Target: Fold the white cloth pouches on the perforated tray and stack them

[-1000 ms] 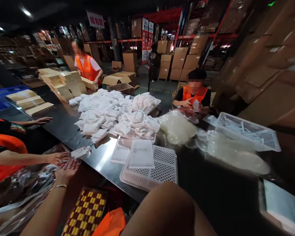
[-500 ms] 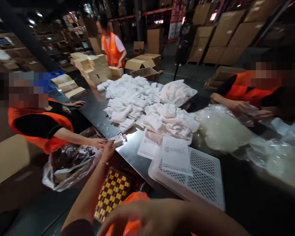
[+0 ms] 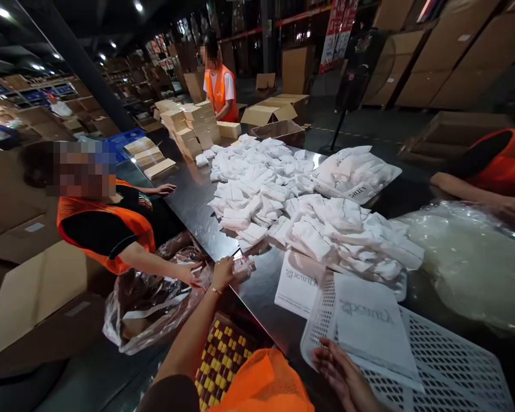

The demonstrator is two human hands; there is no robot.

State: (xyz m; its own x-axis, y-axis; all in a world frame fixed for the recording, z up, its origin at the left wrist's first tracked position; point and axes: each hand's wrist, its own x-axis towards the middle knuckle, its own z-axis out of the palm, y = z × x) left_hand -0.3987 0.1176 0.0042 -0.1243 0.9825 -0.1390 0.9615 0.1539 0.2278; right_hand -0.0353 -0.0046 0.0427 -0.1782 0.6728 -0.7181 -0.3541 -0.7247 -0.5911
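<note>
My left hand (image 3: 224, 273) reaches over the near-left edge of the metal table, its fingers closed on a small clear-and-white packet (image 3: 242, 268) with pinkish printing. A co-worker's hand (image 3: 191, 273) is just left of it, above a clear plastic bag. My right hand (image 3: 340, 371) is low in front of me, fingers apart and holding nothing. It is beside the near corner of a white perforated basket (image 3: 455, 360). A flat white printed bag (image 3: 369, 326) lies over the basket; another white printed bag (image 3: 298, 283) lies partly beneath the basket's left edge.
White pouches (image 3: 261, 177) are heaped across the metal table (image 3: 189, 214). A full printed bag (image 3: 354, 171) and clear plastic bags (image 3: 467, 263) are on the right. An open plastic-lined container (image 3: 154, 309) stands left, near a checkered seat (image 3: 223, 355). Small cartons (image 3: 193, 129) are stacked at the far end.
The view has turned left. My left hand, with the packet, has parted from the co-worker's hand. My right hand has moved from the near bottom to beside the basket.
</note>
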